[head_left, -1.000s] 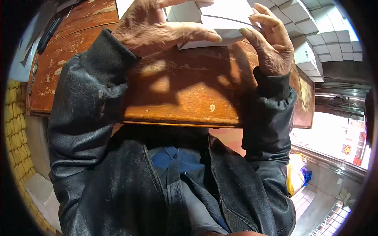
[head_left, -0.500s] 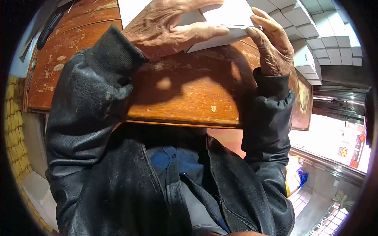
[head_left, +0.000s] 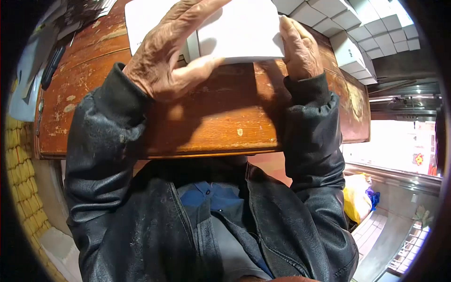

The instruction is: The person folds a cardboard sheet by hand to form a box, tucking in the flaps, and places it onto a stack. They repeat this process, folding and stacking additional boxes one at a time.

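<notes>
Between my two hands is a white box at the top of the head view, over the wooden table. My left hand grips its left side, with the thumb along the lower left edge and the fingers reaching up past the frame's top. My right hand presses on the box's right side with bent fingers. A flat white sheet or card lies behind my left hand. The far part of the box is cut off by the frame.
Stacked white boxes fill the upper right, one standing box nearest the table. A black-handled tool lies at the table's left edge. Papers sit at the upper left. A yellow bag is low on the right.
The box has turned to show a broad, flat white face, its near edge now level. Both hands have shifted left in the view, and the right fingers have closed onto its side.
</notes>
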`<state>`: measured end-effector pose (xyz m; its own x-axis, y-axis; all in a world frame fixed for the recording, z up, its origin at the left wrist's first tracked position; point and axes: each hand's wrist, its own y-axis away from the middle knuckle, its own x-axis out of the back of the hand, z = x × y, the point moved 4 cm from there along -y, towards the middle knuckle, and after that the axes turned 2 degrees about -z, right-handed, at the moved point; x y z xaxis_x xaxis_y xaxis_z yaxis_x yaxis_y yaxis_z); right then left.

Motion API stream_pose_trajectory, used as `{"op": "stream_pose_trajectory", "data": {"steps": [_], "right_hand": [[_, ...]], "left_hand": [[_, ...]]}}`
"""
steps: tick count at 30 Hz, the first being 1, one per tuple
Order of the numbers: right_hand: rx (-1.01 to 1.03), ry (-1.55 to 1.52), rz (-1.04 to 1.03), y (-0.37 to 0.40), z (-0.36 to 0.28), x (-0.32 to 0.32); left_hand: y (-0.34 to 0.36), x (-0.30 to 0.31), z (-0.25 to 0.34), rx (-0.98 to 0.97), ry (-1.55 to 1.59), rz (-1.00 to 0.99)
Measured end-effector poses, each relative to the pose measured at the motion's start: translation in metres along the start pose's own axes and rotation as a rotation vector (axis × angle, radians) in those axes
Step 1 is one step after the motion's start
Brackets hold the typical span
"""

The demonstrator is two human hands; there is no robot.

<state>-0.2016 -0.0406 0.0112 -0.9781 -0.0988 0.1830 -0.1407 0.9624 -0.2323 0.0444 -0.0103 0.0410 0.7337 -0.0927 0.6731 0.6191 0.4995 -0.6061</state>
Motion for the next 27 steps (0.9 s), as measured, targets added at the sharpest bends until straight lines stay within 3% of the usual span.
{"op": "stream_pose_trajectory", "data": {"steps": [2,5,8,11,14,16,18,21,25,27], "right_hand": [[-0.058,-0.053,-0.082,-0.011,0.019,0.009],[-0.16,-0.406,-0.129,-0.007,0.013,-0.004],[-0.185,-0.415,-0.187,-0.005,0.013,-0.003],[-0.099,-0.187,-0.203,-0.002,0.005,-0.005],[0.014,-0.106,-0.166,0.0,-0.007,-0.001],[0.019,-0.127,-0.182,0.004,-0.025,-0.002],[0.171,-0.075,-0.196,0.006,-0.024,0.005],[0.234,-0.12,-0.229,0.01,-0.03,0.001],[0.273,0.005,-0.304,0.016,-0.035,-0.005],[0.255,-0.027,-0.332,0.016,-0.034,-0.005]], "left_hand": [[0.001,0.001,0.006,-0.058,0.038,0.025],[-0.004,-0.001,0.009,-0.116,0.111,0.015],[-0.006,-0.004,0.008,-0.134,0.109,-0.004],[0.001,-0.011,-0.01,-0.132,0.044,0.002],[-0.001,-0.004,0.003,0.003,-0.022,0.114],[0.003,-0.002,-0.007,0.028,0.047,0.228],[0.005,0.002,-0.012,0.073,0.126,0.3],[0.008,0.002,-0.02,0.084,0.015,0.141],[0.007,-0.011,-0.019,0.181,0.185,0.168],[0.006,-0.01,-0.016,0.126,0.149,0.148]]}}
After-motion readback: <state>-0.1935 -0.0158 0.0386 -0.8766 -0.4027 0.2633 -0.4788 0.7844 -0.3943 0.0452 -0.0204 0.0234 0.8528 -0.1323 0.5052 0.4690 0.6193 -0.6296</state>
